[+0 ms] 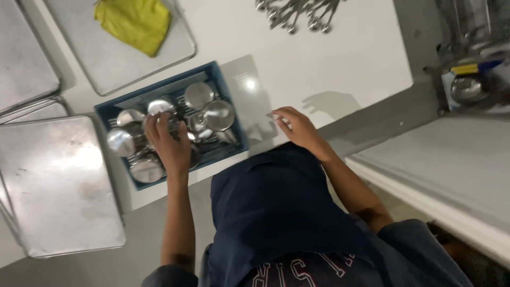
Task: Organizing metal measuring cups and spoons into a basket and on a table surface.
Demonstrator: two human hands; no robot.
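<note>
Our left hand (pixel 169 143) reaches into the blue plastic crate (pixel 226 87) of round steel ladles (pixel 211 106) near the white bench's front edge, fingers curled over them; whether they grip one is hidden from us. Our right hand (pixel 297 127) rests open, empty, just beside the crate.

A yellow cloth (pixel 135 22) is laid on a metal tray (pixel 114 58) at the far left; a larger steel tray (pixel 53 186) is set near left (its surface scuffed); a cluster of metal utensils (pixel 297 13) is seen far off on the white counter (pixel 329 58).
</note>
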